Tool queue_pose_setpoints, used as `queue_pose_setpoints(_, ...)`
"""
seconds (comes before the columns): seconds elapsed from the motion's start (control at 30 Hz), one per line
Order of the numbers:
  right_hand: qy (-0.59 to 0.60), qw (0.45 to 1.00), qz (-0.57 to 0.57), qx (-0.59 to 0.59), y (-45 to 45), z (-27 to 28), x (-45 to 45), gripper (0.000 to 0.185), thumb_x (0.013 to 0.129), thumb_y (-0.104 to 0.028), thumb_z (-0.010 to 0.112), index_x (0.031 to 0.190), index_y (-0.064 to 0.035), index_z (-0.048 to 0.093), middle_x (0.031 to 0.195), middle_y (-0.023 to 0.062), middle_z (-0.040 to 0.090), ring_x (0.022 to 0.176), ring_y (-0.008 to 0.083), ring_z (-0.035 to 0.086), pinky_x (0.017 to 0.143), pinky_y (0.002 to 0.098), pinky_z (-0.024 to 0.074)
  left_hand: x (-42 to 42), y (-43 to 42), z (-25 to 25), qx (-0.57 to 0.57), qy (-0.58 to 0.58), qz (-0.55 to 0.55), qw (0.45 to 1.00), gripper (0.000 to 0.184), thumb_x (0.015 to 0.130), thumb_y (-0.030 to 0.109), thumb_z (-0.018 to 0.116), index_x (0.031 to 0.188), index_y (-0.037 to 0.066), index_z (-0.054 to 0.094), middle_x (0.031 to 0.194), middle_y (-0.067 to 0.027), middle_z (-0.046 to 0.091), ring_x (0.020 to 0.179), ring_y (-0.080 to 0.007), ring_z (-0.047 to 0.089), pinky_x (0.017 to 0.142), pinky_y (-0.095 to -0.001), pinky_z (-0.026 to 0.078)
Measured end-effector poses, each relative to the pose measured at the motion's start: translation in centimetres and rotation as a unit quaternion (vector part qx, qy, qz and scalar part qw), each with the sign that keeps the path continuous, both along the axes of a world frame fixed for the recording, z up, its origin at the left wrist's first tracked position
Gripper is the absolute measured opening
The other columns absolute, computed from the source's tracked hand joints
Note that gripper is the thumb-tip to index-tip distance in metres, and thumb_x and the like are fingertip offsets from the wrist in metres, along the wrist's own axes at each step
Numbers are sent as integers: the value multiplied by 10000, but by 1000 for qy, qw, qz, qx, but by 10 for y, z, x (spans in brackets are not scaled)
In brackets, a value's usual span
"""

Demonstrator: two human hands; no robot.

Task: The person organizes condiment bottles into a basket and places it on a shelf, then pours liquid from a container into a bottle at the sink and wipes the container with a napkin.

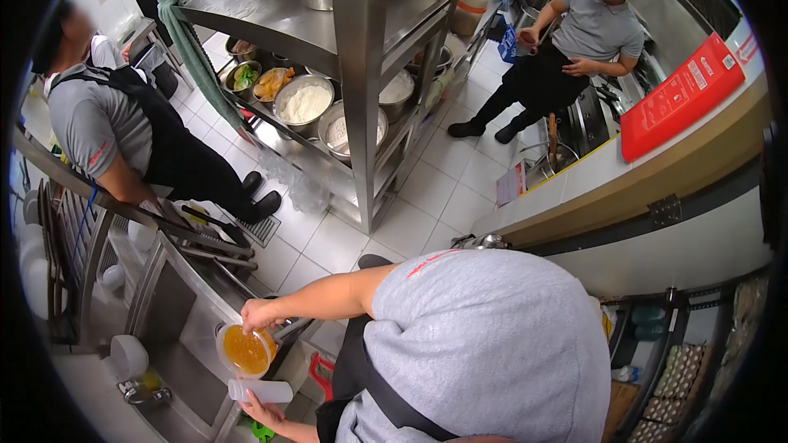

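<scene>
My right hand is closed at the rim of a round, clear plastic tub. Orange-yellow liquid shows inside it. Just below the tub in the head view, my left hand is wrapped round a translucent white plastic bottle, which lies nearly sideways in the picture with its open-looking end towards the tub. Tub and bottle are very close; whether they touch I cannot tell. Both are beside the near edge of a steel sink.
A tap and a white bowl are at the sink. A steel shelf rack holds bowls of ingredients. One person stands at the left, another near the stove. A red board lies on the right ledge.
</scene>
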State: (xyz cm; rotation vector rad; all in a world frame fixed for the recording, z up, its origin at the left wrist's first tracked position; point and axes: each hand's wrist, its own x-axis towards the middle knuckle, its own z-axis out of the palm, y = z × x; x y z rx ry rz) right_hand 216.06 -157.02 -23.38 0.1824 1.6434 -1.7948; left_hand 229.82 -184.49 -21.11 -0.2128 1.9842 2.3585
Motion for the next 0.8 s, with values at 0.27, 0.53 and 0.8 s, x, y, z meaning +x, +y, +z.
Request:
queue_pose_setpoints(0.27,9,999,-30,-18,-9,-11,-1,197,743,-190,807,787,-78,651,659,11,586,497,126,494,392,331,340,2,1,-3,12,-17,23,1000,586,992,203,641,1490,-8,416,1500,-145,502,1337,-265,492,1134,-428,366)
queue_pose_setpoints(0.53,123,983,-22,133,-14,-2,-1,229,739,-196,788,827,-1,707,843,183,718,817,294,711,703,422,563,3,17,7,-28,9,28,999,519,1020,229,584,1463,-5,447,1452,-144,539,1259,-256,545,1068,-406,430)
queue_pose_setpoints(0.8,145,973,-7,181,-11,11,0,300,753,-215,774,895,47,737,914,237,736,870,330,740,732,441,578,2,9,0,-27,-3,42,999,561,1001,237,626,1472,-9,446,1456,-143,535,1291,-258,523,1095,-416,398)
